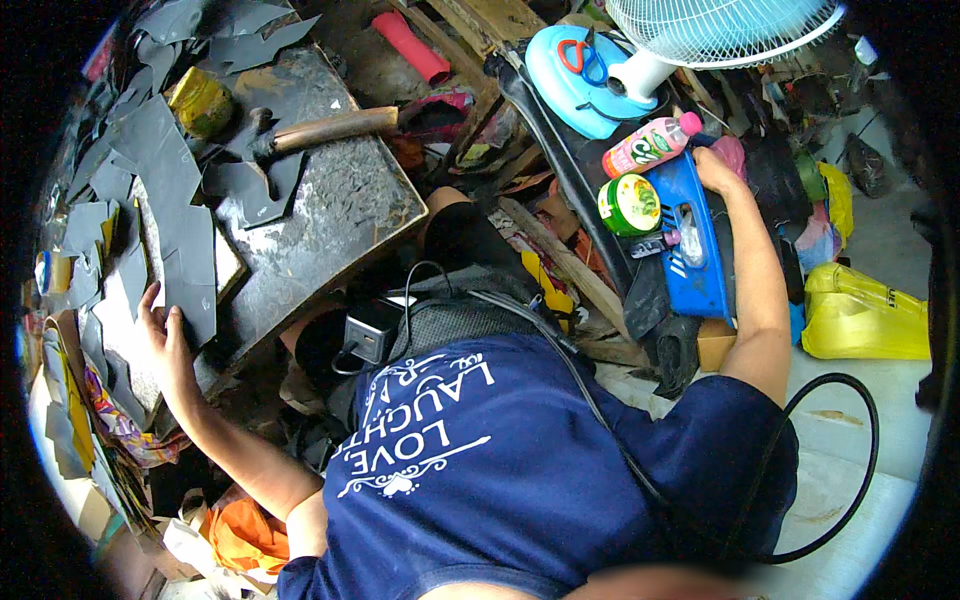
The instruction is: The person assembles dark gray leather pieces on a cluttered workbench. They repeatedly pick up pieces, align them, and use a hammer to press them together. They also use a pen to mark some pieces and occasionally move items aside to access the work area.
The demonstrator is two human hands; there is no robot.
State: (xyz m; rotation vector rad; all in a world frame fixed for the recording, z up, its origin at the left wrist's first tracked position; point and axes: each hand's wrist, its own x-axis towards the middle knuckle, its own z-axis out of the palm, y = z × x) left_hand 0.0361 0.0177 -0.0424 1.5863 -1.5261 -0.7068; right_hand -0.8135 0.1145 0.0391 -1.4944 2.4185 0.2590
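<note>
My left hand is at the near edge of the worktop with its fingers apart, touching the lower end of a cut dark grey sheet. More cut grey pieces lie around it. My right arm is stretched out to the right. At the far end of a blue plastic basket, my right hand bends over the rim, its fingertips hidden. Beside the basket are a pink-capped drink bottle, a green round tub and a small dark bottle.
A hammer with a wooden handle and a yellow tin rest on the worktop. Red-handled scissors lie on the blue base of a fan. A yellow plastic container sits at the right. Wood strips and scraps fill the middle floor.
</note>
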